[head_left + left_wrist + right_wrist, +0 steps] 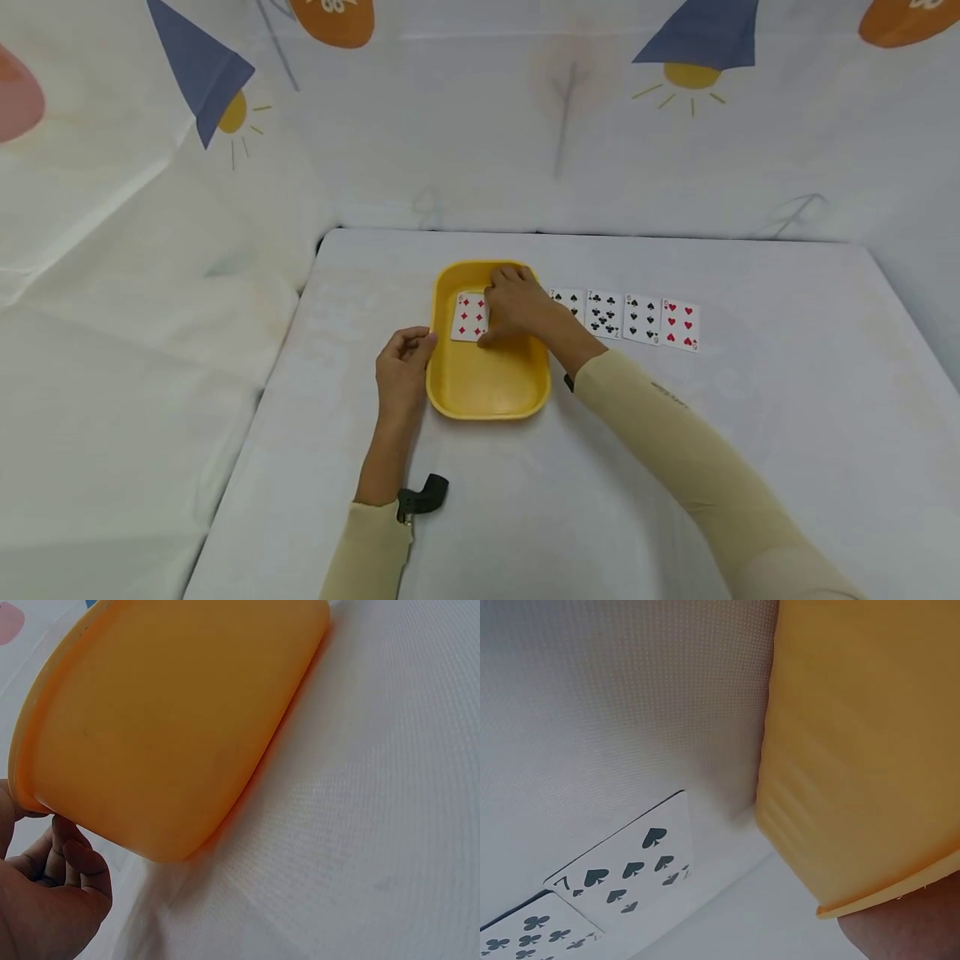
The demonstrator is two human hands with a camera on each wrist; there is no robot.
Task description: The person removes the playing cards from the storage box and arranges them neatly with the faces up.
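A yellow tray (487, 400) stands on the white-covered table, its outer wall filling much of both wrist views. My left hand (403, 371) pinches the tray's left rim between thumb and fingers, as the left wrist view shows at close range. Inside the tray a six of diamonds (469, 317) lies face up towards the left. My right hand (517, 307) reaches over the right rim into the tray, palm down with fingers bent, thumb right at the card's lower right corner. What lies under this palm is hidden, and I cannot tell whether it grips a card.
Right of the tray, a row of face-up cards lies edge to edge: seven of spades (634, 868), seven of clubs (603, 314), six of spades (641, 318) and six of hearts (680, 325). A white printed cloth (480, 150) hangs behind the table.
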